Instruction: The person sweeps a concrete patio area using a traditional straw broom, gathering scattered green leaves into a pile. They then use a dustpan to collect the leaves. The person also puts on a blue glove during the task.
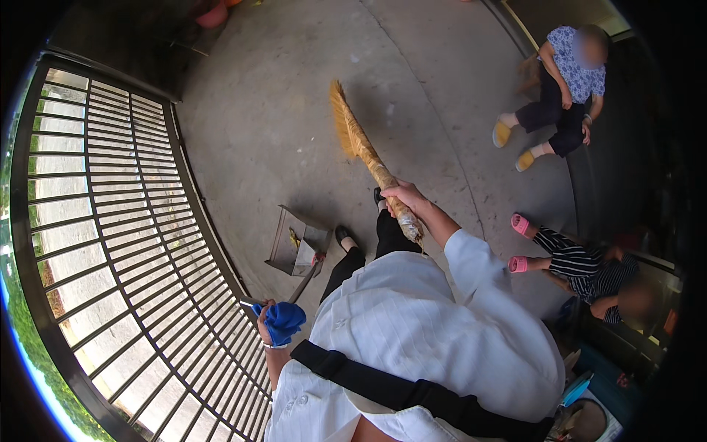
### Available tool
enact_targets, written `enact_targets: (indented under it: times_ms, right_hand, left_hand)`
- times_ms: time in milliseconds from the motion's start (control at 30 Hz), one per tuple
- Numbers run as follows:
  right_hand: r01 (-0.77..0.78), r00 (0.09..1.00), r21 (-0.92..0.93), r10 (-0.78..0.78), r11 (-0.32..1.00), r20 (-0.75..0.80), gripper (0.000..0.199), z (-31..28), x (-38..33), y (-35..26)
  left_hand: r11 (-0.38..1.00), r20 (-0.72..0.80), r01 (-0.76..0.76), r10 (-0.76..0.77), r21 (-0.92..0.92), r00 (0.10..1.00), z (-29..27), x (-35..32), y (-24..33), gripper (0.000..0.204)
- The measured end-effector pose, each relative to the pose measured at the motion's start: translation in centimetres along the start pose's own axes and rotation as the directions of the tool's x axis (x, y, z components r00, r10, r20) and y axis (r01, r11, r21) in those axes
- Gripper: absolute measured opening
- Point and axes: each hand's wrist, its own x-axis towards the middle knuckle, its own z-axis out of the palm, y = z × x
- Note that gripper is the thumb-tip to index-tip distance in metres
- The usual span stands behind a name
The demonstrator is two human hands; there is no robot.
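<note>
My right hand [406,197] is closed round the upper handle of a straw broom [368,156]. Its handle is wrapped in tan and clear material, and its yellowish bristles point away from me, over the floor. At the lower left, my left hand [263,323] is closed on a bunched blue cloth [286,321]. A short pale rod end sticks out beside it. The long handle of a grey metal dustpan [289,259] runs up to the blue cloth; whether my fingers also grip that handle is hidden. A small yellowish scrap [294,237] lies in the pan, left of my feet.
A barred metal railing [140,243] lines the left side. Two people sit at the right, one in yellow shoes [524,160], the other in pink sandals [518,264]. Grey concrete floor [272,110] stretches ahead. A pink basin [212,15] stands at the far left.
</note>
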Motion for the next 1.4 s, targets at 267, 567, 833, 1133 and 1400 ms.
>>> enact_targets:
  times_ms: [267, 567, 833, 1133, 1400]
  right_hand:
    - [-0.005, 0.964, -0.117, -0.027, 0.993, -0.265, 0.033, -8.1, 2.2, -3.1]
    - [-0.081, 0.862, -0.565, -0.227, 0.821, -0.453, 0.088, -13.4, 12.4, -4.9]
    - [0.02, 0.985, -0.501, -0.102, 0.865, -0.136, 0.093, -8.2, 10.5, -8.0]
    - [0.063, 0.984, -0.352, -0.118, 0.934, -0.136, 0.088, -18.9, 7.2, -10.4]
    - [-0.036, 0.921, -0.379, -0.117, 0.925, -0.371, 0.086, -28.6, 13.7, -15.2]
  left_hand:
    - [0.987, -0.072, -0.05, 0.061, 0.153, 0.996, 2.2, 2.1, -1.0, 0.014]
    - [0.979, -0.276, -0.169, 0.194, 0.11, 0.941, 10.5, 3.7, -4.2, 0.009]
    - [0.993, -0.179, -0.102, 0.111, 0.06, 0.978, 12.5, 7.8, -5.4, 0.016]
    - [0.976, -0.23, -0.112, 0.155, 0.189, 0.961, 20.4, 11.1, -7.4, 0.033]
    - [0.992, -0.181, -0.093, 0.107, 0.086, 0.978, 20.5, 11.8, -9.4, 0.028]
